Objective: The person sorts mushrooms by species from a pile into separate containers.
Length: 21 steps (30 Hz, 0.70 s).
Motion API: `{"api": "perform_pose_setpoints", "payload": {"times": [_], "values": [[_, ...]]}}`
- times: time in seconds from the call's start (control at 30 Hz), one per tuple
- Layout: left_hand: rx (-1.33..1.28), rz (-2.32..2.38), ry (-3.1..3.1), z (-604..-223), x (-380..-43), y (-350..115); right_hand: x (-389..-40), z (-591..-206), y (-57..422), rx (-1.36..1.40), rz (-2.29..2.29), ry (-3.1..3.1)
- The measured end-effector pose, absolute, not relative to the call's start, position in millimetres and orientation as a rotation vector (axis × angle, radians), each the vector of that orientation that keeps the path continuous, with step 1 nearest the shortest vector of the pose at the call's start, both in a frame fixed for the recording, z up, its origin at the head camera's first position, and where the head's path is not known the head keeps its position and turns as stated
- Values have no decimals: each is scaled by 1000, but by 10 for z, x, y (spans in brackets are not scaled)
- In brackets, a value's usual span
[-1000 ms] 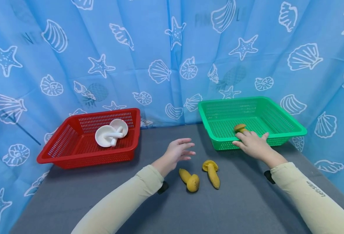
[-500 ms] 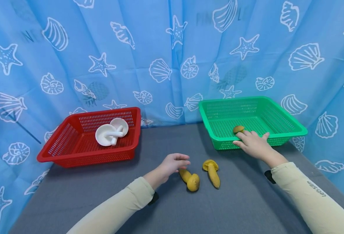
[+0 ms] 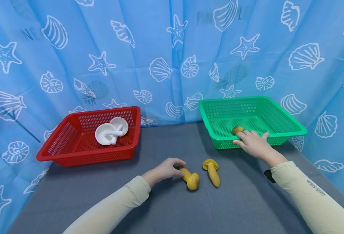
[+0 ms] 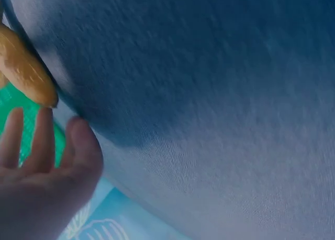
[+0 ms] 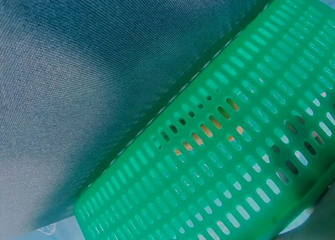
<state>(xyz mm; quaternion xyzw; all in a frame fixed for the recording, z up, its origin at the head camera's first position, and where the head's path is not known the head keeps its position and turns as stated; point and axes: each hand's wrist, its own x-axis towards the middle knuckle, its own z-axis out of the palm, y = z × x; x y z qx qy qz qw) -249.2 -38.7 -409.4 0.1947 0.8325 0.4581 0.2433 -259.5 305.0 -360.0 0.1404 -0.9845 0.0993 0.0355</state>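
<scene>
In the head view my left hand reaches around the stem end of a yellow toy mushroom on the table. The left wrist view shows the fingers close to the tip of the mushroom's stem; whether they touch it is unclear. A second yellow mushroom lies to its right, cap away from me. My right hand reaches over the front rim of the green basket, beside a brownish-yellow mushroom inside. Through the basket's holes that mushroom shows low along the wall; the fingertips are mostly hidden.
A red basket stands at the back left, with two white mushrooms in it. The grey cloth covers the table. Behind hangs a blue curtain with shell prints.
My left hand has come down and back to the stem of the left yellow mushroom. The mushroom by my right hand has tipped and sunk lower in the green basket; that hand stays almost still.
</scene>
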Motion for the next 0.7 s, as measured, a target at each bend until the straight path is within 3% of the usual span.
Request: {"api": "perform_pose_setpoints", "payload": {"times": [0.3, 0.7], "values": [[718, 991, 2358, -4159, -2543, -379, -2596, -3606, 3052, 424, 295, -3024], [627, 996, 2416, -4191, -2507, -325, -2602, -3626, 3064, 418, 297, -3020]]}}
